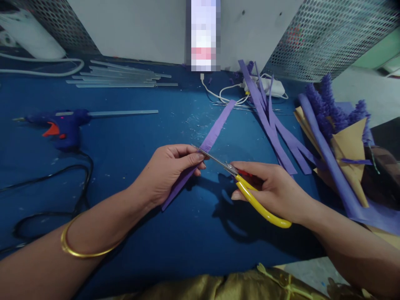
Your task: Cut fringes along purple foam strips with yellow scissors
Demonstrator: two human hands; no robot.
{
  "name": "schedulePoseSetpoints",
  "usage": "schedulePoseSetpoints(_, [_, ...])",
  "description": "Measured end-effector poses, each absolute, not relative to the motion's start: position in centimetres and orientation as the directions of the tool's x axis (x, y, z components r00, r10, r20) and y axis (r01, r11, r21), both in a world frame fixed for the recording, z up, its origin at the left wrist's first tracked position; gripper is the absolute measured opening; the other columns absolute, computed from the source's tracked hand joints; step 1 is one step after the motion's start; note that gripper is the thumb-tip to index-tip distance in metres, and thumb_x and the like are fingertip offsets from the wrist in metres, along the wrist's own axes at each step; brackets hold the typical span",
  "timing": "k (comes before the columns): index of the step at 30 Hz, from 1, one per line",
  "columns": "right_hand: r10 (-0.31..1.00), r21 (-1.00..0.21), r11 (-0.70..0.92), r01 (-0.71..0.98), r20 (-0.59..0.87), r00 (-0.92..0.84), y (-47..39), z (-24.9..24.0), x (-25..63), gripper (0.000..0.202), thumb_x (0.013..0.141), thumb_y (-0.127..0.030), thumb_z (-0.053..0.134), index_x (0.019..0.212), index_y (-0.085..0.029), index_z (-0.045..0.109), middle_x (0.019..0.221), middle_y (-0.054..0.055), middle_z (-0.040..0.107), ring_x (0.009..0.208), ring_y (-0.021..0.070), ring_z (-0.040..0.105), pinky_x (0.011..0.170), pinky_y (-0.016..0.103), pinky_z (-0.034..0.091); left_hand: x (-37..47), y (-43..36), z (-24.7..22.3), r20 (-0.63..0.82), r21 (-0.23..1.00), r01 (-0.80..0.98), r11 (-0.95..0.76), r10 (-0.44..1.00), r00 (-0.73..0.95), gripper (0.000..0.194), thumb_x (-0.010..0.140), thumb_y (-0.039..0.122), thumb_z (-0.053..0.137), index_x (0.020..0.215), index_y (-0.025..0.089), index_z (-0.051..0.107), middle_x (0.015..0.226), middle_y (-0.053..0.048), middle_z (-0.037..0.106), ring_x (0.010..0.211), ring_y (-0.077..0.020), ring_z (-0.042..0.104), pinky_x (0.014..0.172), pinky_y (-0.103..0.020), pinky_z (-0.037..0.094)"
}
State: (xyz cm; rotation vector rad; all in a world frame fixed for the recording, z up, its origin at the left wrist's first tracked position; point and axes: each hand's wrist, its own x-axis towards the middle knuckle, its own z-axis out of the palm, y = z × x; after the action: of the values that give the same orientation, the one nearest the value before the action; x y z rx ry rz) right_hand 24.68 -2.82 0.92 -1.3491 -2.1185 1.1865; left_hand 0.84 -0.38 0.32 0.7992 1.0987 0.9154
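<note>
My left hand [168,171] pinches a long purple paper strip [215,131] that slants from lower left to upper right above the blue table [125,166]. My right hand [275,189] grips yellow-handled scissors [250,193]. Their metal blades point left and meet the strip's edge right beside my left fingertips. The strip's upper part shows fine fringe cuts along one side.
A blue glue gun [64,127] with a black cord lies at the left, clear glue sticks [121,77] behind it. More purple strips [275,125] lie at the right, beside fringed purple flowers in brown paper [340,129]. A white charger and cable [265,87] sit at the back.
</note>
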Motion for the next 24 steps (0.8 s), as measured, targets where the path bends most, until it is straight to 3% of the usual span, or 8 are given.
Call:
schedulePoseSetpoints(19, [0.868,-0.828,0.101,0.551,-0.198,-0.456,-2.69,0.99,24.87,0.025,0.083,-0.041,0.075,0.093,-0.019,0.070,0.085,-0.001,0.064,0.070,0.0137,0.052,0.063,0.024,0.045,0.64,-0.14,0.22,-0.370,0.867,-0.255,0.429,0.895,0.249,0.009,0.080,0.020,0.076,0.073,0.015,0.076,0.064,0.001,0.069,0.056,-0.0056,0.061,0.057,-0.013,0.049])
schedulePoseSetpoints(24, [0.880,-0.828,0.110,0.549,-0.176,-0.442,-2.75,1.05,24.82,0.033,0.082,-0.041,0.076,0.107,-0.019,0.072,0.088,0.001,0.067,0.071,0.0148,0.055,0.064,0.025,0.046,0.69,-0.18,0.30,-0.383,0.868,-0.245,0.433,0.896,0.225,0.007,0.077,0.022,0.079,0.076,0.016,0.078,0.066,0.000,0.070,0.057,-0.0060,0.062,0.058,-0.013,0.049])
